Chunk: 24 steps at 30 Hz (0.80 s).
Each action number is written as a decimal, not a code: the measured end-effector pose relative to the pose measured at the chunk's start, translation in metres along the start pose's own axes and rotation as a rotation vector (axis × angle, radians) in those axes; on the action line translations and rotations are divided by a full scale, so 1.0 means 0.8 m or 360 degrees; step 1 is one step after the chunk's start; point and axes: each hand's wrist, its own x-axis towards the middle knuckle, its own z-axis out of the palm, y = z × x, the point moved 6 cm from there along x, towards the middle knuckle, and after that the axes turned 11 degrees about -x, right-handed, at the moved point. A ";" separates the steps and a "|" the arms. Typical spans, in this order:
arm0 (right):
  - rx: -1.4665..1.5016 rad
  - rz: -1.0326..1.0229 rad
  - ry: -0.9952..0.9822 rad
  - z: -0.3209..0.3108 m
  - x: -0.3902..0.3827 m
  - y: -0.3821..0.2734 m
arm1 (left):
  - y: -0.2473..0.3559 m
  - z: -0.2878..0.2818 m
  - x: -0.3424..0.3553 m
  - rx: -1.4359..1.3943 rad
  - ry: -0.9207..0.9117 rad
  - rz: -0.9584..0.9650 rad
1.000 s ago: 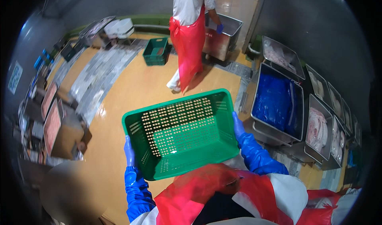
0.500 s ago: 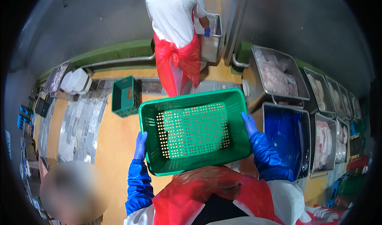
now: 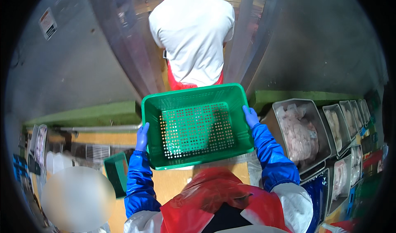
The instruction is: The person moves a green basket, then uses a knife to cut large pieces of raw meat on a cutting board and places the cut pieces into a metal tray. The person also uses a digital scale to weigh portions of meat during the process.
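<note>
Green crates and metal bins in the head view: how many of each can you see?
Green crates: 2, the held crate and a floor crate.
Metal bins with pale meat: 5 clearly visible, nearest bin; those at the far right rim are too small to tell.
Total: 7.

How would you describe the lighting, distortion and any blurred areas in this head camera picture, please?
Head view: strong fisheye, black rim, wall edges bowed. Light is even; the green perforated crate, held by the left hand and right hand, is sharp. A soft blurred oval covers the lower left. Steel panels show dull glare.
</note>
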 end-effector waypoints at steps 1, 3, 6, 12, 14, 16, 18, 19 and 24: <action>0.0002 0.0057 -0.0041 0.035 0.035 -0.017 | 0.018 -0.004 0.046 0.0057 0.0030 0.0029; -0.0045 0.0115 -0.0039 0.064 0.111 -0.014 | 0.030 0.004 0.135 -0.0101 0.0064 -0.0138; 0.0207 0.0217 -0.0052 0.084 0.210 0.012 | 0.027 0.073 0.255 -0.0199 -0.0068 -0.0361; 0.0124 0.0240 -0.0202 0.203 0.386 -0.106 | 0.056 0.003 0.418 -0.0131 0.0265 -0.0075; 0.0029 -0.0016 -0.0048 0.196 0.496 -0.176 | 0.092 0.043 0.526 -0.0217 0.0201 0.0025; 0.0077 -0.0054 -0.0077 0.238 0.561 -0.246 | 0.113 0.027 0.596 0.0029 0.0308 0.0147; 0.0024 -0.0069 0.0043 0.223 0.625 -0.250 | 0.132 0.071 0.685 -0.0059 0.0136 0.0172; -0.0004 -0.0149 0.0094 0.211 0.661 -0.267 | 0.147 0.089 0.738 -0.0192 0.0061 0.0181; 0.0535 0.0591 -0.0511 0.272 0.715 -0.299 | 0.255 0.137 0.896 0.0468 -0.0214 0.0068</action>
